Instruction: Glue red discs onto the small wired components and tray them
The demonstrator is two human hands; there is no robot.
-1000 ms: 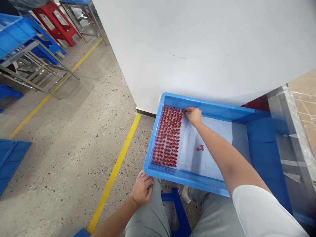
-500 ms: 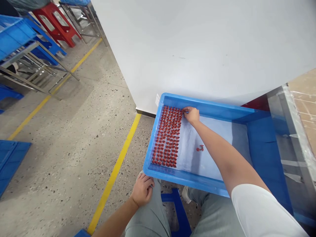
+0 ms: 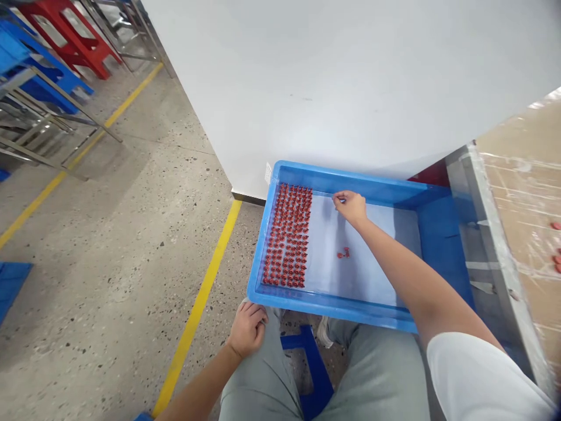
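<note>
A blue tray lined with pale sheet rests in front of my knees. Several small red parts stand in neat rows along its left side. A loose pair of red parts lies near the tray's middle. My right hand hovers over the sheet near the tray's far wall, a little right of the rows, its fingertips pinched; whatever they hold is too small to make out. My left hand rests on my left knee with fingers curled, just below the tray's near rim.
A large white panel rises behind the tray. A metal-edged bench with a brown top stands at the right, with a few red parts on it. A yellow floor line runs at the left. Red and blue stools and metal racks stand far left.
My right hand has drawn away from the top of the rows of red parts, to the right. The camera has swung a little right. My left hand stays on my knee.
</note>
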